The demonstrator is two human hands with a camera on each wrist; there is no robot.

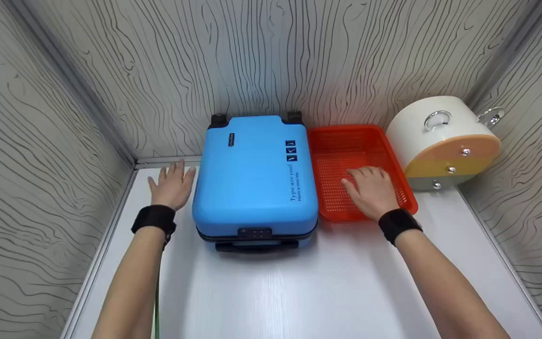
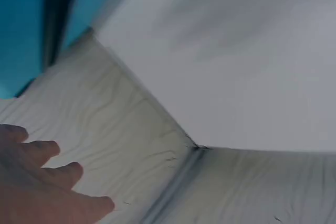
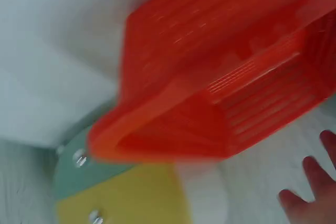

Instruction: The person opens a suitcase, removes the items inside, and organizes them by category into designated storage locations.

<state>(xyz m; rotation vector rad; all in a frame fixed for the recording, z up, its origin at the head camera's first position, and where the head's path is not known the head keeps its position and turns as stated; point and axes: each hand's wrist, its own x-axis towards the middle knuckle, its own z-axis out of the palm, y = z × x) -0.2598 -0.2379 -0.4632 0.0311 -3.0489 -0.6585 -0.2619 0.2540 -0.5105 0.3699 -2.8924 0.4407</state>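
Note:
A light blue suitcase (image 1: pixel 252 174) lies flat on the white table, its black handle and lock toward the near side. To its left, my left hand (image 1: pixel 172 186) is spread with straight fingers beside the case, holding nothing. In the left wrist view the left hand (image 2: pixel 47 182) shows its fingers apart, with the blue suitcase (image 2: pixel 18 24) at the upper left. My right hand (image 1: pixel 372 190) hovers over the red plastic basket (image 1: pixel 341 219), fingers extended and nothing held. Part of the right hand (image 3: pixel 312 198) shows beside the basket (image 3: pixel 173 93) in the right wrist view.
A white rounded drawer box (image 1: pixel 424 115) with orange, yellow and green drawer fronts and clear handles stands right of the basket. Wood-grain panels (image 1: pixel 252 56) enclose the table (image 1: pixel 261 292) at the back and both sides. A green strip (image 1: pixel 157 301) runs by the left forearm.

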